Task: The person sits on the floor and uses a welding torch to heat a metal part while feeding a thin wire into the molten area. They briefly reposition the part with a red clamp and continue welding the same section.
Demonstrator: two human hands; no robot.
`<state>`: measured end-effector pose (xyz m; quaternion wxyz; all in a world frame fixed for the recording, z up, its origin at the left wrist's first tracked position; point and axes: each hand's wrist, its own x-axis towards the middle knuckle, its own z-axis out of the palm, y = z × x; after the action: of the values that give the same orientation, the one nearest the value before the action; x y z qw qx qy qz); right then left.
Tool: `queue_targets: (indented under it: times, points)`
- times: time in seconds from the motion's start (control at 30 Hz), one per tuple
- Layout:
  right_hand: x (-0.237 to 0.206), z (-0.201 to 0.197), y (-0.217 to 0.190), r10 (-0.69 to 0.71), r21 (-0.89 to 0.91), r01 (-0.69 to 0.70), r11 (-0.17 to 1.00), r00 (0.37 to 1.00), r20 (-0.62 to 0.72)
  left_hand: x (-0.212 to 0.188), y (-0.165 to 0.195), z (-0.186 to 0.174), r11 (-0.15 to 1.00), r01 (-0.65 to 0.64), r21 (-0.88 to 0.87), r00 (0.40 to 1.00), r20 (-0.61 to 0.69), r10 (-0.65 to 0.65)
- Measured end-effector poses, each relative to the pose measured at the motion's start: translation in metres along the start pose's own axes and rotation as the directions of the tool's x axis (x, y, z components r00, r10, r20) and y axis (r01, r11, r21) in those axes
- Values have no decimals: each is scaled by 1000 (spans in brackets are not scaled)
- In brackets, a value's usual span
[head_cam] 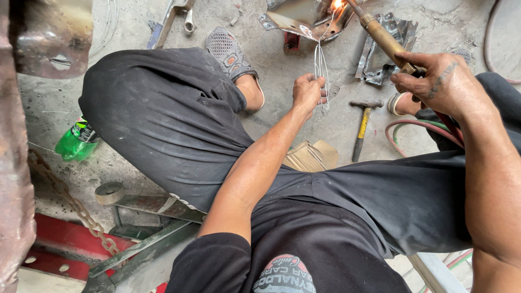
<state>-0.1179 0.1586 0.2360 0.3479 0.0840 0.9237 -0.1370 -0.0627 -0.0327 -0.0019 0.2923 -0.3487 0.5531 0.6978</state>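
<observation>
While the right hand [442, 81] grips a brass torch [382, 37], the left hand [308, 91] pinches filler wire [320, 65]

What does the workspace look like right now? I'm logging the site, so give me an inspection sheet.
Surface: bare concrete floor, dusty.
Job's things: brass torch in the right hand, its flame on a bent metal sheet; thin wire pinched in the left hand, running up to the flame.
Clutter: hammer, green bottle, wrench, crumpled metal piece, cardboard.
Grippers: both hands closed on their tools.
Cables: red and green hoses beside the right leg.
Surroundings: rusty chain, red frame, steel bars at left.
</observation>
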Motion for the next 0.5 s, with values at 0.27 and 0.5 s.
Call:
queue_targets:
  times: [0.27,0.5]
  points:
    - [2,1,2,6,-18,-6,1000,1000,7,-2,0,1,1000,-2,-12,1000,10,2]
    - [1,0,2,-9,-8,9,1000,1000,-1,-6,4,1,1000,0,24,1000,9,0]
